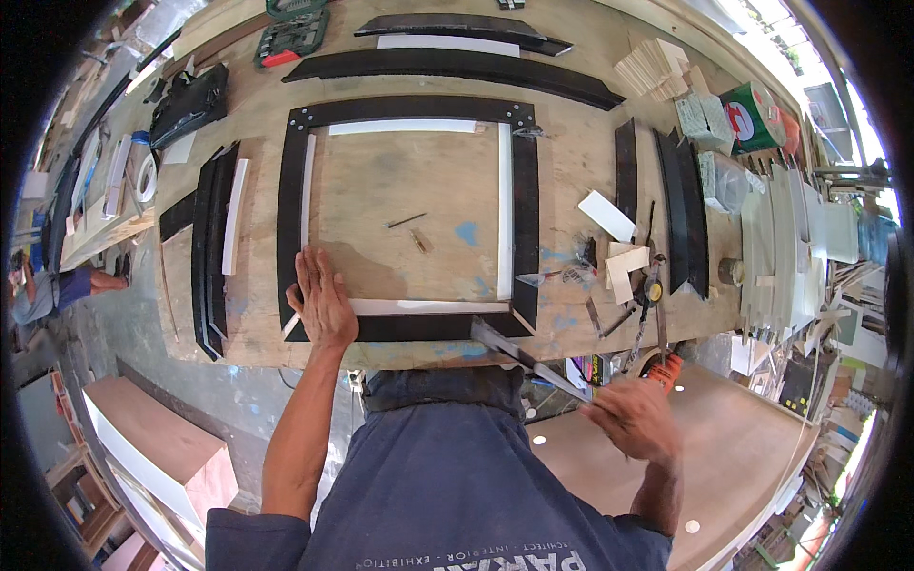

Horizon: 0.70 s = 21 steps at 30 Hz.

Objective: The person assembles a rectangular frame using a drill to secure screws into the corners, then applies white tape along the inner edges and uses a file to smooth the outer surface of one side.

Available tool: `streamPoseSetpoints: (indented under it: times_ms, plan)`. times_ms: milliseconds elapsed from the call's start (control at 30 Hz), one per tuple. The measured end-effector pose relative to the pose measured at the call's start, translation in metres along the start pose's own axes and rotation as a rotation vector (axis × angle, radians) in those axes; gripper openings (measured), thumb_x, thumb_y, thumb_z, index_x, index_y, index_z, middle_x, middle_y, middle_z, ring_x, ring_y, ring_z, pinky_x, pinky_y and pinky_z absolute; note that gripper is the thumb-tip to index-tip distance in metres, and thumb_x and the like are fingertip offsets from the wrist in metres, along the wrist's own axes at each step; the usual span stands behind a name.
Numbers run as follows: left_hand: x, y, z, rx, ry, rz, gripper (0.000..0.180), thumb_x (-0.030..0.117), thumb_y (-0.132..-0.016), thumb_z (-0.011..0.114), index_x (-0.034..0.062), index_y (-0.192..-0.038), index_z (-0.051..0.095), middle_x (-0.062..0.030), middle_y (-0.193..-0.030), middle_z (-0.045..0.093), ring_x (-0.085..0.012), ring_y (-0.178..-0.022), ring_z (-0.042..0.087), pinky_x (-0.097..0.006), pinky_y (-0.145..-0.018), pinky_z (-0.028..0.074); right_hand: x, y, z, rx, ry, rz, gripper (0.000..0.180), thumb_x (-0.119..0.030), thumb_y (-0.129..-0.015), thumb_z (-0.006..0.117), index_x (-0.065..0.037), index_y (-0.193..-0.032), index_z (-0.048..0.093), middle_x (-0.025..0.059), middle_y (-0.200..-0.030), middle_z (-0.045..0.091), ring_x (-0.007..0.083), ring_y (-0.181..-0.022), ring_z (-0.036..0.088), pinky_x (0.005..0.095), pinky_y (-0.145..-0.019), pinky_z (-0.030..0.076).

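A black rectangular frame (409, 327) lies on the wooden workbench (419, 271), with white strips along its inner edges. Small metal fasteners dot its two far corners. My left hand (325, 303) rests flat near the frame's near left corner, fingers stretched forward over the side bar and the inner edge. In my right hand (631, 419) is a hammer (536, 364), gripped by the handle's end and slanting up to the left. Its head appears over the near bar, toward the right corner; I cannot tell if it touches. Inside the frame lies a thin dark pointed piece (406, 220).
Black mitred bars lie beyond (447, 67), left (211, 247) and right (682, 214) of the frame. Near the right edge are pliers (651, 288) and light L-shaped corner pieces (624, 271). A green can (752, 116) stands far right; a tool case (291, 36) lies far left.
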<state>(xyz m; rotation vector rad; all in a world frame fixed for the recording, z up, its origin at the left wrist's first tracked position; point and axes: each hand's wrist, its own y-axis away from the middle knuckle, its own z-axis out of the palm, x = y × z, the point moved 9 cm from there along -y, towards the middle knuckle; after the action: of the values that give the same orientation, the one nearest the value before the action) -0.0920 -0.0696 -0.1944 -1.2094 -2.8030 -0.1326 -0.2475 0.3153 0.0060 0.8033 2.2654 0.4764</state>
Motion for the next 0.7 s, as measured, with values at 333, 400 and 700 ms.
streamPoseSetpoints:
  times_ms: [333,400,700]
  plan:
    - [-0.009,0.000,-0.002,0.112,0.051,0.012,0.056,0.033,-0.109,0.040,0.0053,-0.158,0.039,-0.0093,-0.170,0.029,-0.0247,-0.159,0.018,-0.052,-0.120,0.014,0.028,0.208,-0.102,1.089,-0.045,0.184,0.074,-0.042,-0.091,0.063,0.005,-0.146,0.048,0.0362,-0.154,0.037,0.0380,-0.134,0.052,0.0450,-0.105,0.043]
    - [0.000,-0.006,0.002,0.146,0.111,0.068,0.055,0.033,-0.109,0.042,0.0051,-0.156,0.042,-0.0100,-0.167,0.036,-0.0248,-0.157,0.024,-0.050,-0.121,0.014,0.070,0.239,-0.046,1.435,-0.543,0.262,0.058,-0.027,-0.091,0.059,0.007,-0.138,0.053,0.0337,-0.133,0.058,0.0319,-0.114,0.066,0.0387,-0.088,0.052]
    - [-0.035,-0.003,-0.024,0.290,0.618,0.091,0.040,0.018,-0.105,0.053,-0.0047,-0.137,0.062,-0.0220,-0.144,0.060,-0.0346,-0.132,0.056,-0.044,-0.109,0.043,0.158,0.155,0.089,1.240,-0.841,0.426,0.024,-0.014,-0.088,0.059,0.001,-0.104,0.069,0.0078,-0.094,0.061,0.0169,-0.087,0.059,0.0298,-0.074,0.046]
